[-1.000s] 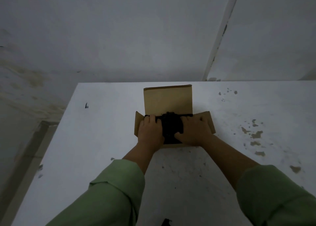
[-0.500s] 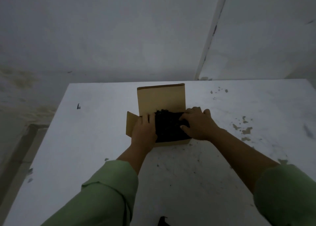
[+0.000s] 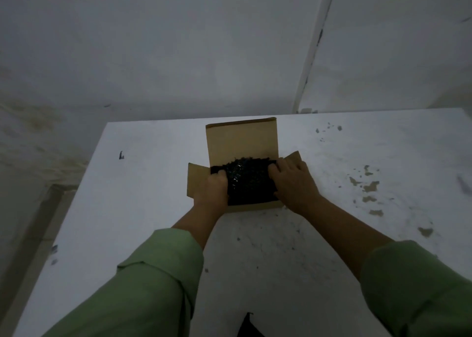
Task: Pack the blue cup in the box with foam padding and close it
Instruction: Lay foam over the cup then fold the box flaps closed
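White table [image 3: 143,209] fills most of the head view, wall and a vertical corner seam behind it at 12 and 1 o'clock, floor strip down the left at 8 o'clock. Chipped paint patches [image 3: 370,186] on the tabletop at 3 o'clock of the box, small dark mark [image 3: 121,155] at 9–10 o'clock, well apart from it. Green sleeves [image 3: 158,280] come in from 7 and 5 o'clock, forearms bare. Brown cardboard box [image 3: 255,205] sits mid-table, open: back lid flap [image 3: 241,140] standing up at 12 o'clock, left side flap [image 3: 196,181] splayed out at 9, right side flap mostly hidden behind the right hand, only its tip showing at 2 o'clock. Black foam padding [image 3: 249,181] fills the box opening, lumpy, slightly glossy, rising to about the rim. Left hand [image 3: 210,190] at the padding's 9 o'clock edge, fingers curled down and pressed together against the foam, tips tucked in at the left wall. Right hand [image 3: 293,183] at the 3 o'clock edge, fingers close together, bent, tips on top of the foam's right side; palm covers the box's right wall. Blue cup not visible, cannot tell where it is; only padding shows between the hands. Dark object [image 3: 249,326] at 6 o'clock bottom edge, too dim to identify.
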